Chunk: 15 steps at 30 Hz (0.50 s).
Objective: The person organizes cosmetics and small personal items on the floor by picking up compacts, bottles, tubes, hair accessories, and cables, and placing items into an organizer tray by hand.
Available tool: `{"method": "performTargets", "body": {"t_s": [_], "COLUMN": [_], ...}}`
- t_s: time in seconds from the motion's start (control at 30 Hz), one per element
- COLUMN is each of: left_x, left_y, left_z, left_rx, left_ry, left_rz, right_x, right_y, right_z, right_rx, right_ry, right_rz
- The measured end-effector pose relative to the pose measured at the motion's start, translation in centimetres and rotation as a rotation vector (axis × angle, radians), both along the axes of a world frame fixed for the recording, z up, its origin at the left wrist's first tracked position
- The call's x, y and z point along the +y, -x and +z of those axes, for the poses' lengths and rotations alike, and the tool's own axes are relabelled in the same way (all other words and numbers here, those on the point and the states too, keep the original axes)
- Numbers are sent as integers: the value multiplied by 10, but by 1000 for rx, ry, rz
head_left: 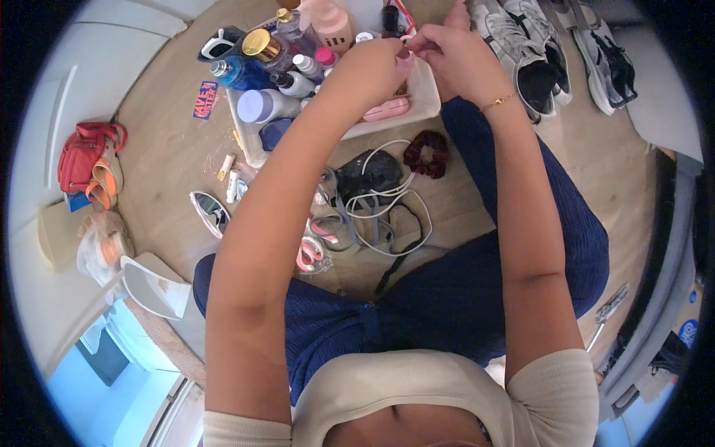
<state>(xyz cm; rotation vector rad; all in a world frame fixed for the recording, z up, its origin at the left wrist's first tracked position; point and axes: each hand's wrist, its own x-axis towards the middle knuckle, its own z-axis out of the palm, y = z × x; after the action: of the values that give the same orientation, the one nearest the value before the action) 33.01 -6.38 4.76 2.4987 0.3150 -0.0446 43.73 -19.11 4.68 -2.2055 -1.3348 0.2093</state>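
Both my hands meet over the right part of a white basket point(427, 93). My left hand point(378, 65) has its fingers pinched at the small gap between the hands. My right hand point(449, 59) pinches at the same spot, its thumb and index finger close together. Something small and pinkish shows between the fingertips, too small to name. Beneath my hands lies a pink case point(386, 109) in the basket. To the left, the basket holds a blue bottle point(240, 73), a gold-capped perfume bottle point(262, 46), a lilac-capped bottle point(257, 106) and a peach bottle point(330, 26).
On the floor between my legs lie a white cable point(427, 216), a black pouch point(370, 173) and a dark red scrunchie point(426, 154). Sunglasses point(210, 214) lie at left. Sneakers point(514, 52) stand at right. A red bag point(83, 160) and orange sandals point(104, 182) are far left.
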Motion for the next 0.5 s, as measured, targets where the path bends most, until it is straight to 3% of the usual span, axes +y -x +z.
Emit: {"method": "performTargets", "body": {"t_s": [0.17, 0.3, 0.37, 0.5], "left_x": [8, 38, 54, 62], "left_y": [26, 82, 120, 197], "left_z": [35, 59, 58, 70], "left_rx": [-86, -146, -273, -247], "left_ry": [17, 46, 286, 269], "left_rz": [123, 188, 310, 531], "right_x": [0, 5, 9, 18], "right_y": [-2, 11, 27, 50], "right_z": [1, 27, 49, 60], "right_rx": [-147, -113, 110, 210], "right_ry": [4, -18, 109, 246], "right_rz": [30, 18, -20, 125]}}
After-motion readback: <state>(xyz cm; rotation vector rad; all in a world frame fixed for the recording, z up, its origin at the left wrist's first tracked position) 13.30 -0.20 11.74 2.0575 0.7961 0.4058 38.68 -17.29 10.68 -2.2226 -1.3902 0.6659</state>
